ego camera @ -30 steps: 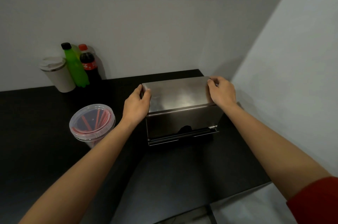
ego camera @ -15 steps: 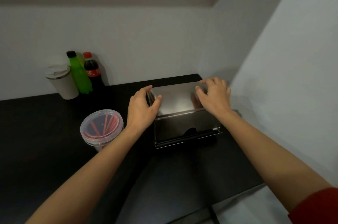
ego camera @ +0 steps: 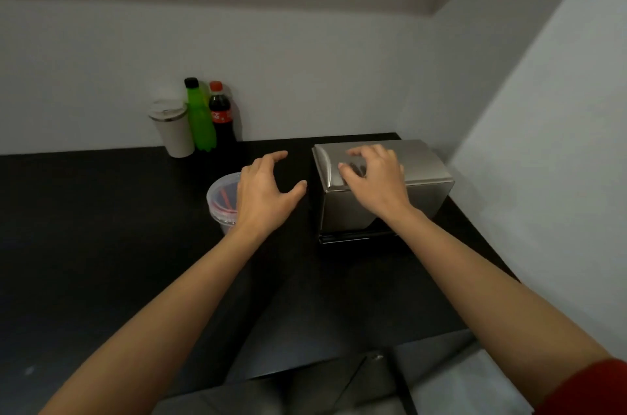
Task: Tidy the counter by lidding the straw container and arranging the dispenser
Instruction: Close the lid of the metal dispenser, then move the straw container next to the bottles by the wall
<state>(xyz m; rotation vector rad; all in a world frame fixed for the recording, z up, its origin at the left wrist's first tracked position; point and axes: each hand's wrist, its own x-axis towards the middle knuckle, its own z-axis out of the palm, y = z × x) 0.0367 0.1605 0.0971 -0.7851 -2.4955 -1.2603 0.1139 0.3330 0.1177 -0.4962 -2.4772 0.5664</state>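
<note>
The steel dispenser (ego camera: 425, 163) stands on the black counter (ego camera: 101, 228) in the back right corner, near both walls. My right hand (ego camera: 375, 182) hovers over its top left part, fingers curled and spread, holding nothing. My left hand (ego camera: 266, 192) is open in the air left of the dispenser, apart from it. It partly covers the clear straw container (ego camera: 220, 199), which has a clear lid on it and red straws inside.
A lidded white cup (ego camera: 171, 129), a green bottle (ego camera: 200, 117) and a cola bottle (ego camera: 222, 116) stand together against the back wall. The counter's front edge runs below my forearms, and walls close in behind and to the right.
Both hands have let go of the dispenser's sides. My left hand has moved away to the left, over the straw container; my right hand has slid onto the dispenser's top.
</note>
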